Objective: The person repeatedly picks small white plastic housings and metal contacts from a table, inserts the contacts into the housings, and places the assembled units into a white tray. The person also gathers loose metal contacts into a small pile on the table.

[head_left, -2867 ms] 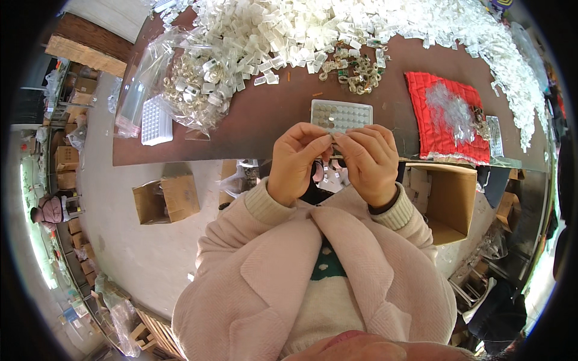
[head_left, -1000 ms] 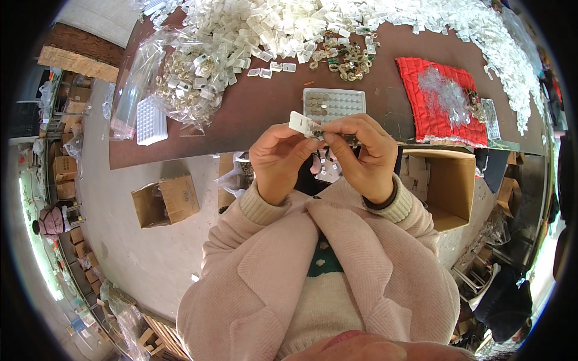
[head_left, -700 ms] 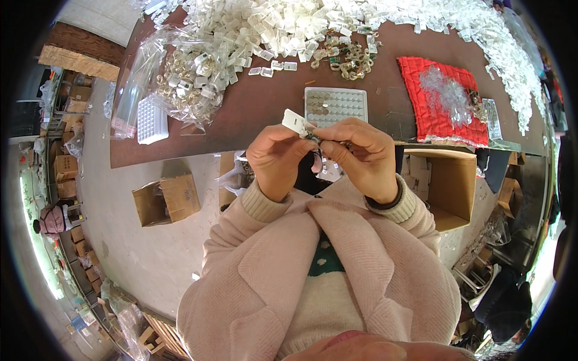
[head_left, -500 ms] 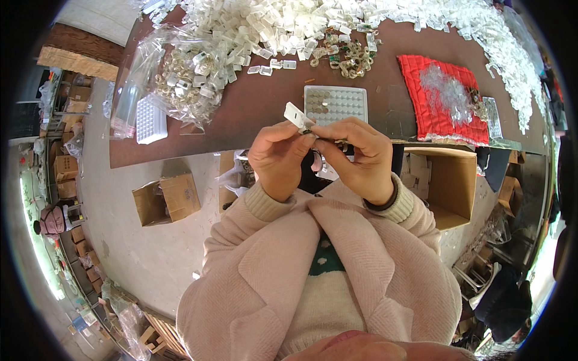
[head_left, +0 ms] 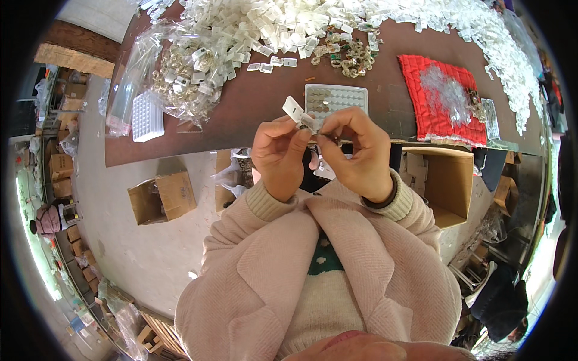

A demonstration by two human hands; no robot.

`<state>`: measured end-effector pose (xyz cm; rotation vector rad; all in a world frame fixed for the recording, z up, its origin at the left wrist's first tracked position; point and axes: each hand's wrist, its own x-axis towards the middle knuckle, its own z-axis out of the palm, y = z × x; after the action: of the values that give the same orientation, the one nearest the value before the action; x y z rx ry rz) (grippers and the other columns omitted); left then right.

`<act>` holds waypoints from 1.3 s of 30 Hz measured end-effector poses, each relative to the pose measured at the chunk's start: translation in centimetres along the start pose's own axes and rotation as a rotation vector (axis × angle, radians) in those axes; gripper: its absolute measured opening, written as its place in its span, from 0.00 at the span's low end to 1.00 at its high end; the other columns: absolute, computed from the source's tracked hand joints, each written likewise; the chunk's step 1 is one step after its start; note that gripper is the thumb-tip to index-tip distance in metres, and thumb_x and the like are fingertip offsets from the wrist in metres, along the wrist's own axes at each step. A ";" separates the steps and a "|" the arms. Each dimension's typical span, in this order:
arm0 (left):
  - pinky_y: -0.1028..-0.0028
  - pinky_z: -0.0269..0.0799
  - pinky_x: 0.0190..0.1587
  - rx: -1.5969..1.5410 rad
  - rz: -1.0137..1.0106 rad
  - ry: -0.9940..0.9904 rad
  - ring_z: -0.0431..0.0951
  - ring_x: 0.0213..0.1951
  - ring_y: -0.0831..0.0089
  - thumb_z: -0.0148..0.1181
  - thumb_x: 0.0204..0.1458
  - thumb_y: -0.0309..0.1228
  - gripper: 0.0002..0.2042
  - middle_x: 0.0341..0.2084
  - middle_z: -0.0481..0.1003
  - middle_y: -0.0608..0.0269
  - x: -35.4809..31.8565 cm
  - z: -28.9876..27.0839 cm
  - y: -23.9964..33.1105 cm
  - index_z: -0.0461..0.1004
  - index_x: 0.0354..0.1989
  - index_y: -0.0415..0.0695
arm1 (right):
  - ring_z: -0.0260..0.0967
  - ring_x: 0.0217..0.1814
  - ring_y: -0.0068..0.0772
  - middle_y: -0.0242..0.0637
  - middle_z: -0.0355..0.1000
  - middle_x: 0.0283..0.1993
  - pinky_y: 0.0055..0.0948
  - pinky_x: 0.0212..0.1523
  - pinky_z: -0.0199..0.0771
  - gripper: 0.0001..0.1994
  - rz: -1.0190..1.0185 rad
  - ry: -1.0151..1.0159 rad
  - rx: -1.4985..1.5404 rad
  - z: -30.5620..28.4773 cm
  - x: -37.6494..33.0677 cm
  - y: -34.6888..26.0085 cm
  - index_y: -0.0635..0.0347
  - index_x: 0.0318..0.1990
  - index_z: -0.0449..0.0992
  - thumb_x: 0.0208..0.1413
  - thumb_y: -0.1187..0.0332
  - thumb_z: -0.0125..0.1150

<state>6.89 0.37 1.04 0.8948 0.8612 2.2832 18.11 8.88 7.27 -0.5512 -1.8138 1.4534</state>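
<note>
Before my chest, close to the table's near edge, both hands are raised together. My left hand (head_left: pixel 279 157) pinches a small white plastic case (head_left: pixel 293 108), tilted, with a clear part (head_left: pixel 309 123) folded out from it. Beside it is my right hand (head_left: pixel 359 155), its thumb and index finger pressed together near the clear part. What these fingers hold is too small to make out. Just beyond the hands lies a white dimpled tray (head_left: pixel 355 98), with round brownish pieces in its left part.
A huge heap of clear and white plastic cases (head_left: pixel 271 24) covers the table's far side. Ring-like pieces (head_left: pixel 349 57) lie before it. A filled plastic bag (head_left: pixel 180 84) and stacked white trays (head_left: pixel 147 120) are left, a red cloth (head_left: pixel 415 90) right. Cardboard boxes (head_left: pixel 179 195) stand below.
My right fingertips have drawn slightly apart from my left ones. More of the clear part shows between the hands now, and the white case has shifted a little.
</note>
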 end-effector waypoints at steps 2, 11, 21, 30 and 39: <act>0.80 0.77 0.23 0.017 0.015 -0.002 0.79 0.37 0.72 0.55 0.59 0.12 0.13 0.48 0.75 0.47 0.0 -0.1 0.0 0.68 0.49 0.39 | 0.70 0.38 0.17 0.32 0.72 0.38 0.20 0.40 0.72 0.10 -0.019 -0.029 -0.023 -0.3 0.1 0.0 0.65 0.40 0.70 0.54 0.86 0.62; 0.69 0.80 0.42 -0.224 -0.148 0.139 0.81 0.40 0.71 0.60 0.61 0.21 0.08 0.45 0.80 0.47 -0.4 -0.2 0.1 0.69 0.45 0.41 | 0.76 0.36 0.18 0.32 0.75 0.35 0.17 0.35 0.78 0.12 0.263 -0.082 0.542 0.0 0.7 0.9 0.63 0.44 0.70 0.55 0.85 0.64; 0.69 0.79 0.35 -0.155 -0.254 0.161 0.80 0.40 0.70 0.59 0.61 0.20 0.09 0.41 0.80 0.54 -1.0 -1.1 -0.6 0.70 0.47 0.44 | 0.78 0.35 0.32 0.43 0.80 0.42 0.24 0.37 0.77 0.14 -0.054 -0.054 -0.178 0.0 -1.9 2.5 0.61 0.47 0.82 0.52 0.78 0.69; 0.68 0.80 0.43 -0.077 -0.391 0.253 0.82 0.37 0.67 0.58 0.64 0.25 0.06 0.42 0.80 0.51 -1.3 -5.1 -0.9 0.72 0.47 0.44 | 0.78 0.34 0.36 0.41 0.79 0.38 0.29 0.36 0.76 0.09 -0.062 0.133 -0.571 -3.2 0.4 6.7 0.60 0.44 0.82 0.56 0.79 0.65; 0.69 0.81 0.44 -0.174 -0.451 0.199 0.82 0.37 0.67 0.57 0.64 0.24 0.06 0.43 0.80 0.49 -1.9 -5.3 -0.7 0.73 0.48 0.43 | 0.78 0.32 0.43 0.39 0.78 0.37 0.34 0.33 0.77 0.06 -0.155 0.085 -0.836 -0.1 1.6 9.5 0.54 0.41 0.84 0.55 0.71 0.67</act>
<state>4.37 -2.32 -3.27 0.3541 0.8327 2.0273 16.06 12.62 -1.40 -0.8273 -2.2954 0.5056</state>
